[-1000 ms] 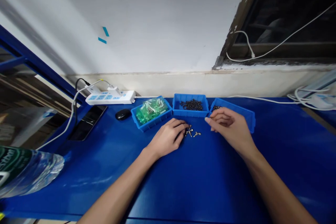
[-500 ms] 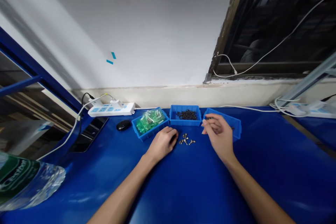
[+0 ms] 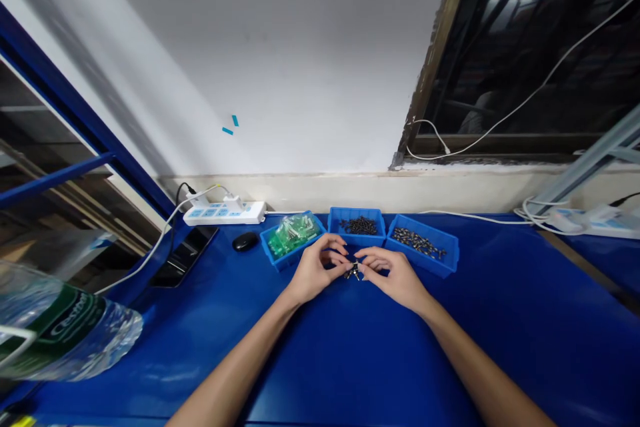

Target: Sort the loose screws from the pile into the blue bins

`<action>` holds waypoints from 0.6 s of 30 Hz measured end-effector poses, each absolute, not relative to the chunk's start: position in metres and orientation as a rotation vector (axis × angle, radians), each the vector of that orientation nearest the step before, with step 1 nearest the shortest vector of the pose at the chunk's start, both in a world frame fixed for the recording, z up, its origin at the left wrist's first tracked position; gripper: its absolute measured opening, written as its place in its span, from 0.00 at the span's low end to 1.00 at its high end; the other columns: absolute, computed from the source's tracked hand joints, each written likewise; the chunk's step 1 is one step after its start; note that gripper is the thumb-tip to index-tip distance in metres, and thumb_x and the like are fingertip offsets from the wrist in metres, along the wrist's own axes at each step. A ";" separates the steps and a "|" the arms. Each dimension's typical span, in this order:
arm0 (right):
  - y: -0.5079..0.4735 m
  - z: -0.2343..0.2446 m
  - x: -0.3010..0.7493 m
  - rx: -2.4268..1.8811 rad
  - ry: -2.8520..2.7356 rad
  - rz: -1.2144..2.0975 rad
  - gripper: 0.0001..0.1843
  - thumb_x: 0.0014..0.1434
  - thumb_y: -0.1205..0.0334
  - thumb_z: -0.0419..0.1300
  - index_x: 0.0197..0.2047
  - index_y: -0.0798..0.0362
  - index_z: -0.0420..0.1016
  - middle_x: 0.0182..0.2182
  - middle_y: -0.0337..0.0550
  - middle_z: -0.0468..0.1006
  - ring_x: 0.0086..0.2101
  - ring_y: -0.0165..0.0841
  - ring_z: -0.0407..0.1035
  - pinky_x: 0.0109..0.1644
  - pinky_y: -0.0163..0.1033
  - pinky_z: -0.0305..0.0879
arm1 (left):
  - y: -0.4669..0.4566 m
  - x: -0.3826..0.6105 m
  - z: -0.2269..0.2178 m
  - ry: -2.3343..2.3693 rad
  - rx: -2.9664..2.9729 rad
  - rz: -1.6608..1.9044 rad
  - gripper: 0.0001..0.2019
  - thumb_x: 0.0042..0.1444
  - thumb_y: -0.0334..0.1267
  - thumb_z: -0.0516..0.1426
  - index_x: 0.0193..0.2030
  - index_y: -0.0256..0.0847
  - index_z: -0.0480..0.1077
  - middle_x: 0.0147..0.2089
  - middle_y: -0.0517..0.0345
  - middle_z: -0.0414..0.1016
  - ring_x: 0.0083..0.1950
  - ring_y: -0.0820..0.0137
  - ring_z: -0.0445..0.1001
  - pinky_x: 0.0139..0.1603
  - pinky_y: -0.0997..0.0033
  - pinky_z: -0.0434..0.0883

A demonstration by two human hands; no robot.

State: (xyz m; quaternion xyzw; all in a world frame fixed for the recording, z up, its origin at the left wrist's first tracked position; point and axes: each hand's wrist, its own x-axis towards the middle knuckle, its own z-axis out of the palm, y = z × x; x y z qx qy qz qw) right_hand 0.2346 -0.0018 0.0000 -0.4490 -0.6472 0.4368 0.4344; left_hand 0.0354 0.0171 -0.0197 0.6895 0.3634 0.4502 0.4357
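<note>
On the blue table top [image 3: 350, 360], my left hand [image 3: 313, 270] and my right hand [image 3: 397, 277] meet fingertip to fingertip over a small pile of screws [image 3: 353, 271]. Both hands have curled fingers that pinch at these screws. Just behind them stand three blue bins. The left bin [image 3: 273, 255] holds green plastic pieces, the middle bin [image 3: 357, 239] holds black screws, and the right bin [image 3: 425, 263] holds silvery screws.
A white power strip [image 3: 225, 213], a black mouse [image 3: 245, 241] and a dark phone [image 3: 183, 257] lie at the back left. A plastic water bottle [image 3: 65, 333] lies close at the left edge. White cables [image 3: 560, 217] run along the back right, under a window.
My right hand came left from the right bin, and my left hand moved right. Both now close on the screw pile. The view has tilted up a little.
</note>
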 end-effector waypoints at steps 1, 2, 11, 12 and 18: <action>-0.002 0.000 0.234 -1.107 -1.612 1.134 0.12 0.52 0.55 0.69 0.38 0.53 0.83 0.27 0.42 0.84 0.27 0.35 0.79 0.35 0.39 0.76 | 0.017 0.035 -0.019 0.883 1.671 1.117 0.18 0.56 0.41 0.67 0.48 0.39 0.65 0.43 0.55 0.76 0.35 0.73 0.80 0.40 0.71 0.80; -0.001 -0.001 0.234 -1.095 -1.607 1.178 0.13 0.52 0.55 0.69 0.37 0.54 0.83 0.27 0.44 0.85 0.28 0.35 0.80 0.36 0.39 0.76 | 0.017 0.035 -0.018 0.860 1.620 1.113 0.20 0.55 0.41 0.68 0.47 0.39 0.65 0.42 0.56 0.75 0.35 0.74 0.80 0.40 0.72 0.79; 0.002 -0.008 0.236 -1.047 -1.456 1.415 0.21 0.46 0.46 0.75 0.34 0.56 0.84 0.25 0.47 0.85 0.27 0.37 0.80 0.36 0.41 0.78 | 0.015 0.036 -0.018 0.789 1.477 1.077 0.23 0.51 0.42 0.71 0.47 0.37 0.67 0.41 0.57 0.75 0.34 0.75 0.79 0.40 0.73 0.78; 0.002 -0.007 0.236 -1.048 -1.440 1.422 0.21 0.46 0.46 0.76 0.34 0.56 0.85 0.25 0.47 0.85 0.27 0.37 0.80 0.36 0.42 0.78 | 0.015 0.036 -0.017 0.789 1.493 1.077 0.22 0.52 0.43 0.71 0.47 0.37 0.68 0.41 0.57 0.75 0.35 0.74 0.79 0.41 0.72 0.78; 0.001 0.002 0.244 -1.091 -1.309 1.322 0.17 0.47 0.50 0.76 0.35 0.53 0.87 0.29 0.47 0.87 0.31 0.39 0.82 0.38 0.43 0.80 | 0.012 0.030 -0.008 0.870 1.978 1.030 0.08 0.63 0.40 0.61 0.44 0.37 0.73 0.39 0.53 0.78 0.38 0.69 0.77 0.43 0.66 0.78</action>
